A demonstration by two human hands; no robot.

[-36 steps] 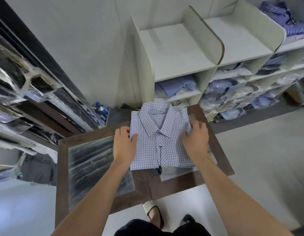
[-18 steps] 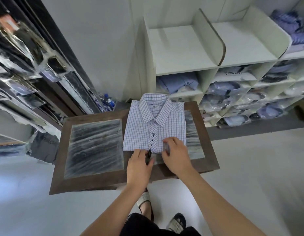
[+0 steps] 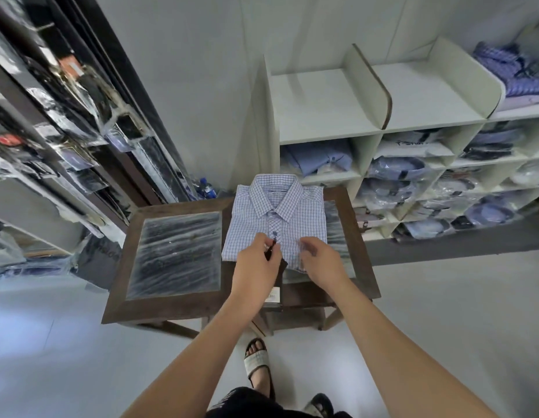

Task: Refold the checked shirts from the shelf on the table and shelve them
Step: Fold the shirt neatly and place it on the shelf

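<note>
Checked shirt (image 3: 277, 224) flat on right half of tabletop (image 3: 171, 310), collar at far edge. Left hand (image 3: 256, 273) and right hand (image 3: 322, 260) side by side over shirt's near part. Left pinching cord of hang tag (image 3: 274, 294). Tag at near edge, beneath left wrist. Shelf unit (image 3: 322, 101) behind table, extending right. Shirt pile (image 3: 515, 70) on its top tier, far right. Bottle (image 3: 206, 188) on floor behind far edge, left of shirt. Rack (image 3: 66, 131) left of table.

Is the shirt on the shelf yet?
No, the shirt lies folded on the table, left hand and right hand at its near edge.
</note>
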